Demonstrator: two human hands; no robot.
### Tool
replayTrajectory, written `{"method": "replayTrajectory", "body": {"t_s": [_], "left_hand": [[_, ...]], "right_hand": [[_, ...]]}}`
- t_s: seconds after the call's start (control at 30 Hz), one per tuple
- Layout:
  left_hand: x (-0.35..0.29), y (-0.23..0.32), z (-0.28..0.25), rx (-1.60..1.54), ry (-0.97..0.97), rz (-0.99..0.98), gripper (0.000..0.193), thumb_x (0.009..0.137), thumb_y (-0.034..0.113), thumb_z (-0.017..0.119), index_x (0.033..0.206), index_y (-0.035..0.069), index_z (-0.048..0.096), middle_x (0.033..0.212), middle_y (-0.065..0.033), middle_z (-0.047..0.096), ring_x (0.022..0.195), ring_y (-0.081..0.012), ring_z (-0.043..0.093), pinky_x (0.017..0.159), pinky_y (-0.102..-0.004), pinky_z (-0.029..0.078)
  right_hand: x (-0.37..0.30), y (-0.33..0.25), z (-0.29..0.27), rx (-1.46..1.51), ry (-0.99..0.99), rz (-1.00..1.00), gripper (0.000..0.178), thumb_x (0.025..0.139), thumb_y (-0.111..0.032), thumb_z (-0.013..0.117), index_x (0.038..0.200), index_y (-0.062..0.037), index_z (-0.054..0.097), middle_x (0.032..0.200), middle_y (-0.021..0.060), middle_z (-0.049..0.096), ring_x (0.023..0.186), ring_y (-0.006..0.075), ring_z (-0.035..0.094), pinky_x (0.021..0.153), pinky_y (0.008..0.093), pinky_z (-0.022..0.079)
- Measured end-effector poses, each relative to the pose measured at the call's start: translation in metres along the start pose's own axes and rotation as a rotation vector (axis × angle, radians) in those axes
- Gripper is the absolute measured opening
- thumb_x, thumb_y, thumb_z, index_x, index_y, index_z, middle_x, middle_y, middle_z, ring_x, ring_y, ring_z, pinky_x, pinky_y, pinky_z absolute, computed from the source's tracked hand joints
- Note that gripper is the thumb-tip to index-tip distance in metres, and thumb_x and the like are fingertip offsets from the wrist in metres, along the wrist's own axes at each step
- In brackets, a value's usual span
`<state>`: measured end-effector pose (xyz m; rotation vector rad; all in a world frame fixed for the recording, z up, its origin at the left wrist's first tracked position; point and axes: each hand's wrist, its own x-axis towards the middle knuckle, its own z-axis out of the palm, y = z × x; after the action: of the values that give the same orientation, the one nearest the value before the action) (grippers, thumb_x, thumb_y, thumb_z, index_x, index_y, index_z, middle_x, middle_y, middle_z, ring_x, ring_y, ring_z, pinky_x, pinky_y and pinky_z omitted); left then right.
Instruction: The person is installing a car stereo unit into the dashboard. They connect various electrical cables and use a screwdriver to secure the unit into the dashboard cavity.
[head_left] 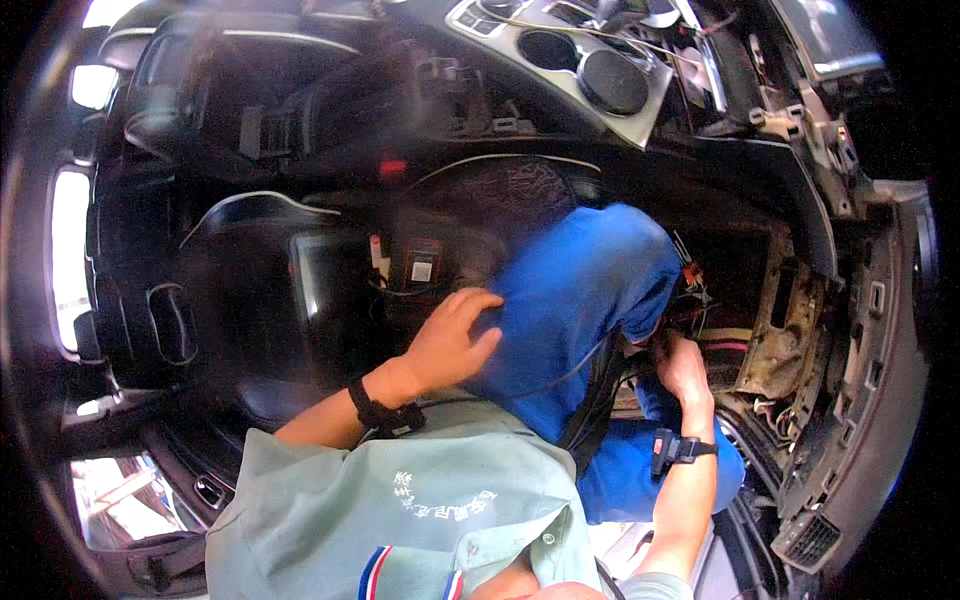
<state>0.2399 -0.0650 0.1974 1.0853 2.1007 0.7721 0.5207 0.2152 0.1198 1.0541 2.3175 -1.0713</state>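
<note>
Two pieces of writing show in the head view: white characters curving across the pale green shirt (445, 498), and a small red-edged label (423, 268) bearing a pale square, its print too small to read. The left hand (448, 342) has loosely spread, bent fingers at the blue trousers (590, 275). The right hand (682, 370) is low, near thin wires with red parts (692, 273) — its fingertips are hidden, so I cannot tell what they pinch.
</note>
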Motion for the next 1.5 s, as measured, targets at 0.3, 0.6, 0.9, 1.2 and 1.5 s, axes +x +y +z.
{"method": "replayTrajectory", "body": {"t_s": [0.3, 0.6, 0.9, 1.2, 1.5], "left_hand": [[-0.002, -0.029, -0.027, -0.011, 0.121, -0.110, 0.037, 0.087, 0.017, 0.071, 0.119, 0.000, 0.062, 0.122, -0.0202, 0.062, 0.116, -0.0378, 0.059, 0.102, -0.0430, 0.047], [0.129, -0.014, -0.036, 0.246, 0.259, 0.243, 0.035, 0.091, 0.005, 0.064, 0.126, 0.003, 0.060, 0.129, -0.0173, 0.061, 0.122, -0.0348, 0.058, 0.106, -0.0409, 0.045], [0.255, -0.044, 0.022, 0.758, -0.048, 0.648, 0.053, 0.092, 0.023, 0.055, 0.144, 0.009, 0.051, 0.143, -0.0123, 0.055, 0.134, -0.0352, 0.048, 0.113, -0.0455, 0.036], [0.273, -0.101, 0.035, 0.769, 0.165, 0.808, 0.052, 0.090, 0.025, 0.056, 0.141, 0.012, 0.055, 0.141, -0.0094, 0.057, 0.131, -0.0301, 0.053, 0.110, -0.0438, 0.040], [0.269, -0.097, 0.035, 0.685, 0.191, 0.848, 0.051, 0.089, 0.023, 0.057, 0.139, 0.011, 0.057, 0.138, -0.0103, 0.059, 0.129, -0.0301, 0.055, 0.108, -0.0435, 0.041]], "right_hand": [[0.025, 0.013, 0.016, -0.036, 0.023, -0.003, 0.025, 0.091, -0.009, 0.059, 0.114, -0.0001, 0.067, 0.109, 0.0301, 0.066, 0.110, 0.0487, 0.059, 0.087, 0.0491, 0.051], [0.044, 0.050, 0.056, -0.290, -0.084, 0.042, 0.055, 0.080, -0.008, 0.066, 0.130, 0.0096, 0.055, 0.103, 0.0309, 0.069, 0.098, 0.0426, 0.068, 0.084, 0.0480, 0.055], [0.023, 0.057, 0.091, -0.087, -0.408, 0.066, 0.034, 0.080, -0.014, 0.064, 0.107, 0.0044, 0.071, 0.079, 0.0228, 0.070, 0.071, 0.0359, 0.068, 0.064, 0.0494, 0.052], [0.012, 0.019, 0.053, -0.109, -0.421, 0.016, 0.019, 0.077, -0.013, 0.066, 0.089, -0.0037, 0.078, 0.094, 0.0206, 0.074, 0.090, 0.0374, 0.073, 0.075, 0.0479, 0.058], [0.013, 0.001, 0.050, -0.095, -0.487, -0.059, 0.019, 0.077, -0.014, 0.065, 0.086, -0.0027, 0.078, 0.089, 0.0219, 0.074, 0.086, 0.0391, 0.073, 0.074, 0.0483, 0.058]]}}
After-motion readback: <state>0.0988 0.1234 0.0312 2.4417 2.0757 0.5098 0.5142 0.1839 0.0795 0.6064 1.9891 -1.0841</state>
